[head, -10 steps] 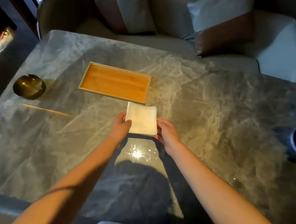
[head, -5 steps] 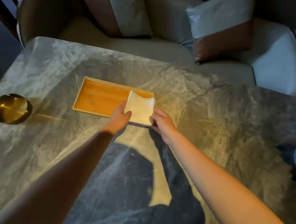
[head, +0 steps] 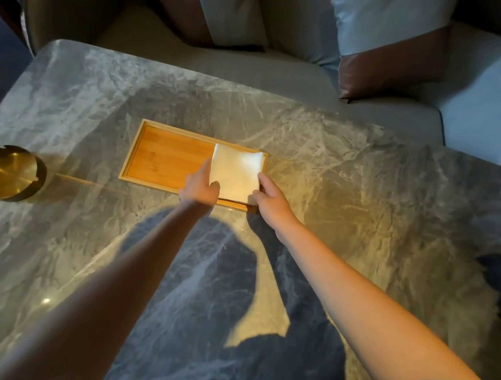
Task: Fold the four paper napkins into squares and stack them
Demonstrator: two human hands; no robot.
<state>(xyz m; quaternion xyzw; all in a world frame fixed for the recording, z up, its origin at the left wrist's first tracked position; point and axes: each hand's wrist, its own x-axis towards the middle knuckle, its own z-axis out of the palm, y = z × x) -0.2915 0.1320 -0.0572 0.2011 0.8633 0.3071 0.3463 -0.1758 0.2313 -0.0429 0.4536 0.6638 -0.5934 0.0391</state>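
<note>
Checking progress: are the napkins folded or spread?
Folded: the napkins form a compact white square over the wooden tray's right end, between both hands.

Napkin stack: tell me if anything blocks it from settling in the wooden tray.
Nothing visible does. The napkin stack is held by the left hand and right hand over the right end of the wooden tray, whose visible floor is bare.

Both bare arms stretched forward, meeting at frame centre
Left hand [head: 199, 186] and right hand [head: 268, 193] each pinch a near corner of the folded napkin stack [head: 235, 173]
</note>
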